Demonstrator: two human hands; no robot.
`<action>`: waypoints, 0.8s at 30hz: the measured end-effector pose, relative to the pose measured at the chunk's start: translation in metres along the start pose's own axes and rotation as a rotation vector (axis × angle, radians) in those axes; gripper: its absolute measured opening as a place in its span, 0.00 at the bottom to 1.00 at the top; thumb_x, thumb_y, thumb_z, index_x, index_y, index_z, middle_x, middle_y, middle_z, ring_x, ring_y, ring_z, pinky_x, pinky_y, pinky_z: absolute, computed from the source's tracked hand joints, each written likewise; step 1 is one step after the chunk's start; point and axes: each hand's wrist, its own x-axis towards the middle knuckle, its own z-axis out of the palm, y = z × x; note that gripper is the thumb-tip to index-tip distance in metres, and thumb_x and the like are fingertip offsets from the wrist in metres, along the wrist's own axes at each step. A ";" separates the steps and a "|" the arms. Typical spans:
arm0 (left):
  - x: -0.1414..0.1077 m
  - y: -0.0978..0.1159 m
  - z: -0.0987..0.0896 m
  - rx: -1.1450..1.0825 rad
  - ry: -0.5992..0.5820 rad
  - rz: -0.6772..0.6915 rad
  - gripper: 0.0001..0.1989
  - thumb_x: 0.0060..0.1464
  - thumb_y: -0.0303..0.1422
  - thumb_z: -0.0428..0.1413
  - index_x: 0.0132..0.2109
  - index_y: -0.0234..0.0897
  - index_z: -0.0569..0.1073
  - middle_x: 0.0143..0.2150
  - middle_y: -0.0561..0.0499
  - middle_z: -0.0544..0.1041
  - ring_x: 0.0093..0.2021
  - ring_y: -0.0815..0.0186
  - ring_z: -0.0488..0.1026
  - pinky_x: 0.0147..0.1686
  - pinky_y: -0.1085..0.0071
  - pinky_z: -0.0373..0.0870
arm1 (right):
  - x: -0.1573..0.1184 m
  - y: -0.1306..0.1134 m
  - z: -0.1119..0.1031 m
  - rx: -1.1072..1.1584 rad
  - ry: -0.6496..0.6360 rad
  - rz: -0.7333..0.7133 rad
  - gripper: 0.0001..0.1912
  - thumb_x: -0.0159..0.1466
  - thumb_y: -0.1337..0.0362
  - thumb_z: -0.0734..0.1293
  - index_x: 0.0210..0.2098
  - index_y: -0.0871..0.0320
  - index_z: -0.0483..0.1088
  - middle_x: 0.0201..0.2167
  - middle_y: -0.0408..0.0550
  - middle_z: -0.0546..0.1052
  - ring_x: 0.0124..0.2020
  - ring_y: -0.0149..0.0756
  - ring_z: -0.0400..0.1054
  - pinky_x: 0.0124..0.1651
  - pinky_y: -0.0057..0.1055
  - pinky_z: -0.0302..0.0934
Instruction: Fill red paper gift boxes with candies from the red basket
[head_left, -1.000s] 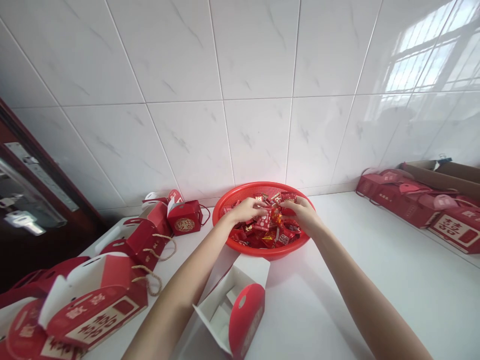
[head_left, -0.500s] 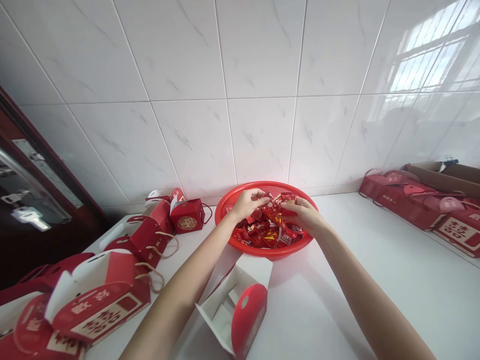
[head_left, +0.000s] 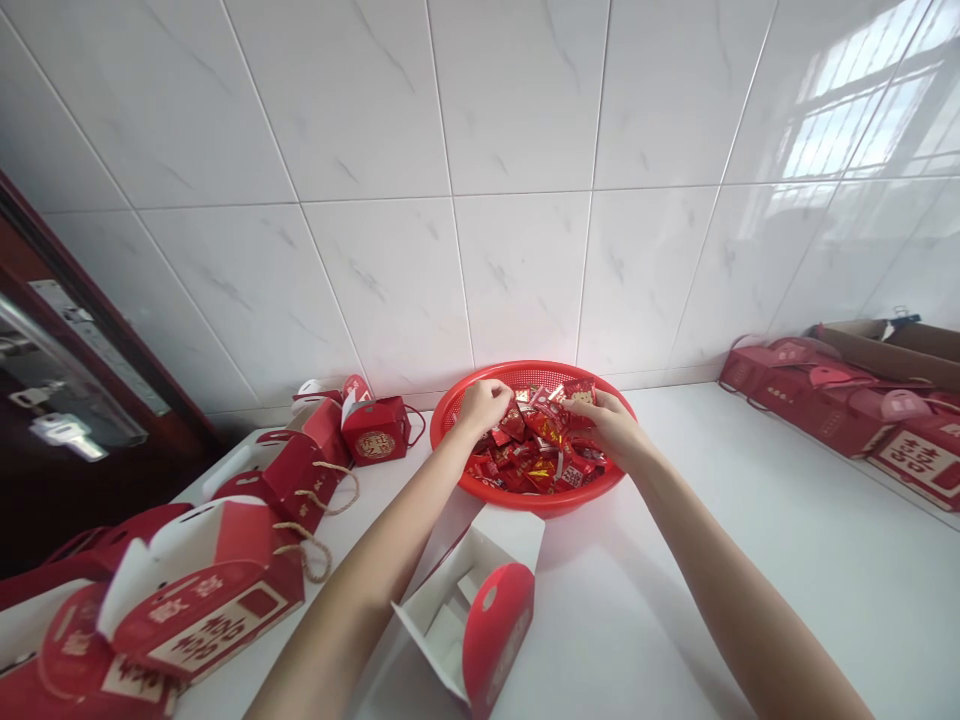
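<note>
A red plastic basket near the wall holds many small red wrapped candies. Over its left side, my left hand is closed in a pinch, a red wrapper showing at its fingertips. On the right side of the basket, my right hand has its thumb and fingers closed on a red wrapped candy. An open red gift box with a white inside stands in front of the basket, between my forearms; white pieces lie inside it.
Several red gift boxes with rope handles stand on the left, some open. A small red box sits by the basket. More red boxes line the right wall beside a brown carton. A door with keys is at left.
My left hand has drawn back to the left and its fingers have curled in. My right hand has stayed nearly in place at the basket's right side.
</note>
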 end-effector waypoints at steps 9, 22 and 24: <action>-0.005 -0.006 -0.004 0.444 -0.180 -0.190 0.08 0.55 0.25 0.61 0.28 0.35 0.73 0.31 0.51 0.78 0.35 0.64 0.75 0.38 0.67 0.69 | 0.001 -0.001 0.001 -0.005 0.034 -0.003 0.17 0.49 0.56 0.79 0.32 0.56 0.72 0.36 0.48 0.80 0.40 0.42 0.75 0.38 0.34 0.72; 0.003 -0.018 0.001 0.346 -0.397 -0.198 0.10 0.61 0.36 0.63 0.33 0.35 0.75 0.35 0.51 0.79 0.39 0.65 0.77 0.47 0.62 0.74 | 0.000 -0.002 0.002 -0.003 0.038 -0.001 0.15 0.51 0.58 0.78 0.32 0.55 0.72 0.34 0.46 0.79 0.38 0.40 0.75 0.38 0.33 0.71; 0.003 -0.018 0.002 0.272 -0.420 -0.194 0.12 0.59 0.36 0.64 0.29 0.35 0.74 0.28 0.54 0.77 0.33 0.66 0.75 0.42 0.65 0.73 | 0.000 -0.001 0.002 -0.007 0.053 0.002 0.15 0.51 0.58 0.79 0.30 0.55 0.71 0.32 0.45 0.78 0.34 0.38 0.74 0.36 0.32 0.70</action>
